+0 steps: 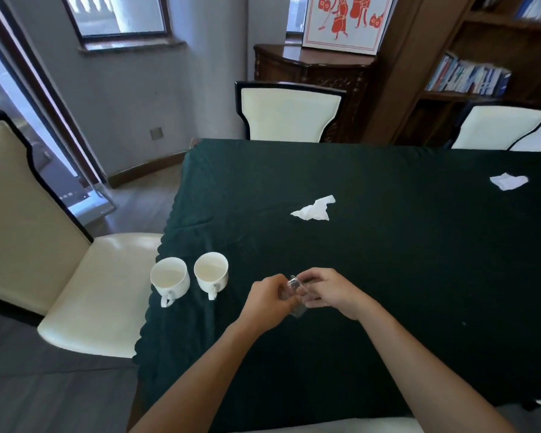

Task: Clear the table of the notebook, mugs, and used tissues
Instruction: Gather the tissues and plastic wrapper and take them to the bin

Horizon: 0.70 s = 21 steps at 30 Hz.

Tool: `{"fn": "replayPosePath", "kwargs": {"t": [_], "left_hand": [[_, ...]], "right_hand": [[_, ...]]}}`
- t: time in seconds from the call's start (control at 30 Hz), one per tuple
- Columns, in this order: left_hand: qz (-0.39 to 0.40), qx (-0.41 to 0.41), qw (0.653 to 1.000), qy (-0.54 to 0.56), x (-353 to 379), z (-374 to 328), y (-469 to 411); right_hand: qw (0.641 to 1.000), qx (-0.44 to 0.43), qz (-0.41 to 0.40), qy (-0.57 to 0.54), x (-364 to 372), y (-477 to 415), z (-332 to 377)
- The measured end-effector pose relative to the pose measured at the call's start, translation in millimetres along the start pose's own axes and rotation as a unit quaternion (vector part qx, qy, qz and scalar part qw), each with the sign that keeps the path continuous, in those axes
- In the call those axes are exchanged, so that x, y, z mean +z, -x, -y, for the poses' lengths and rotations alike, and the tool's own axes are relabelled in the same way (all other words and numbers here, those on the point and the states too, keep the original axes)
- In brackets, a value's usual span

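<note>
Dark green cloth covers the table (388, 260), and both hands meet low in the centre of the frame. The left hand (270, 300) and right hand (328, 292) are curled in, fingers pinched narrow around a small clear, shiny thing (294, 295) held between them; what it is, I cannot tell, perhaps a wrapper or thin plastic being opened. They hold it close above the cloth, likely for control.

Two white mugs stand side by side at the left edge of the table, one mug (170, 279) nearest the edge, the other mug (211, 273) just beside it, handles toward the camera, easy to lift away. One crumpled tissue (314, 209) lies mid-frame, a second tissue (508, 181) far right. No notebook shows. Clearing seems well short of finished.
</note>
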State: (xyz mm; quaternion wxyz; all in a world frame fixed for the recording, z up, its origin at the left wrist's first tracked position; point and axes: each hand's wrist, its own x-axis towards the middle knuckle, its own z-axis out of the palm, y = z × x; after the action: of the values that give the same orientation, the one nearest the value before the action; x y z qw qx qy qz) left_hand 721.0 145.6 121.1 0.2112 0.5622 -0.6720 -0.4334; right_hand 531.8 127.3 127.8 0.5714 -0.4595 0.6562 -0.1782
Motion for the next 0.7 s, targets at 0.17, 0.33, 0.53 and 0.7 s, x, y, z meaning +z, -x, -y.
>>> {"fn": "replayPosePath", "kwargs": {"t": [0.17,0.33,0.53,0.7], "left_hand": [[-0.02,-0.033,0.999,0.029,-4,8,-20],[-0.042,-0.084,0.993,0.064,-8,16,-57],[-0.098,-0.164,0.966,0.177,1,20,-112],[-0.128,-0.203,0.94,0.244,21,29,-137]], "right_hand": [[0.998,-0.006,-0.052,0.028,-25,-29,9],[0.99,-0.021,-0.08,0.113,-67,-77,15],[0.977,-0.019,-0.117,0.178,-124,-156,15],[0.969,-0.029,-0.132,0.205,-152,-221,17]]}}
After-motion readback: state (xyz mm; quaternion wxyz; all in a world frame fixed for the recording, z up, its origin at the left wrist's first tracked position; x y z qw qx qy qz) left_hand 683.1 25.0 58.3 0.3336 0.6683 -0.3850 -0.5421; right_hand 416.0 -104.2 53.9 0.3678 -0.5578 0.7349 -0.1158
